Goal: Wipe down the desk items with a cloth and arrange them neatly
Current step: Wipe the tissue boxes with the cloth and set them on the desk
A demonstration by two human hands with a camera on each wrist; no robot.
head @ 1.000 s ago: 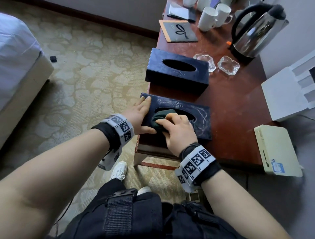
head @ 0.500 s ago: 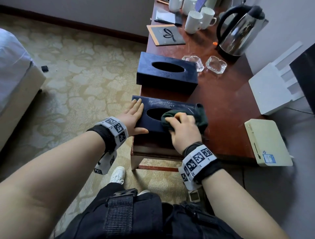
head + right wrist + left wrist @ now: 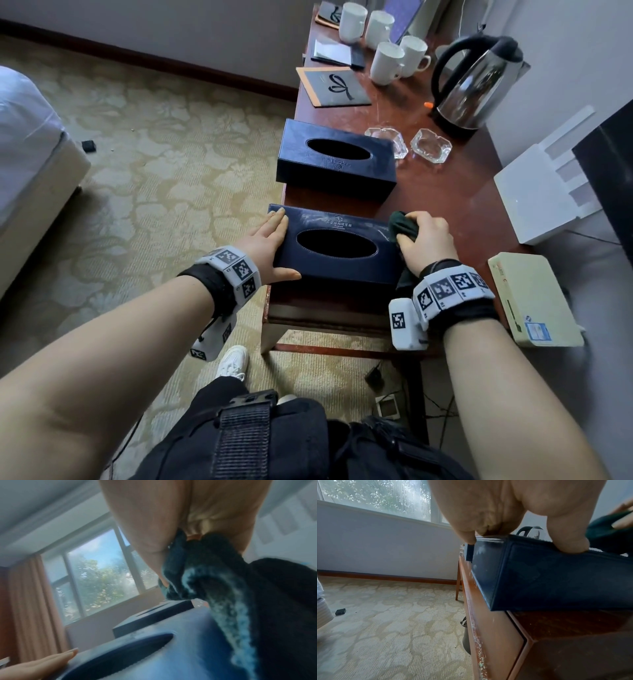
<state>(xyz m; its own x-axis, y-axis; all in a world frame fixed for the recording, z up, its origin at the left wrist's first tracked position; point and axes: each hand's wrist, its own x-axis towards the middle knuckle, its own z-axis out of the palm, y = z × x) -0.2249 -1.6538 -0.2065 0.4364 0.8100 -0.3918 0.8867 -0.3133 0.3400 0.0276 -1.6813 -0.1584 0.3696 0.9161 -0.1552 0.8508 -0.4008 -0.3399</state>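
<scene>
Near tissue box (image 3: 337, 251): dark blue leather-look cover with an oval slot, standing at the near end of the wooden desk (image 3: 442, 192), its left end at the desk's left edge; pale smears show along its far top edge.
Left hand (image 3: 270, 248): flat on the box's left end, fingers straight along the top, thumb stretched along the near top edge; the left wrist view shows the thumb tip pressing on that edge.
Right hand (image 3: 426, 241): fingers curled round a bunched dark green cloth (image 3: 404, 224), held against the box's right end near the far corner; a tail of cloth hangs down beside the box.
Second tissue box (image 3: 337, 159): same kind, farther along the desk, apart from the near one.
Glass ashtrays (image 3: 430, 144): two, side by side, just right of the second box.
Electric kettle (image 3: 479, 85): steel with a black handle, beyond the ashtrays.
White mugs (image 3: 387, 63): four, clustered at the far end, with a card bearing a bow mark (image 3: 334, 87) to their left.
</scene>
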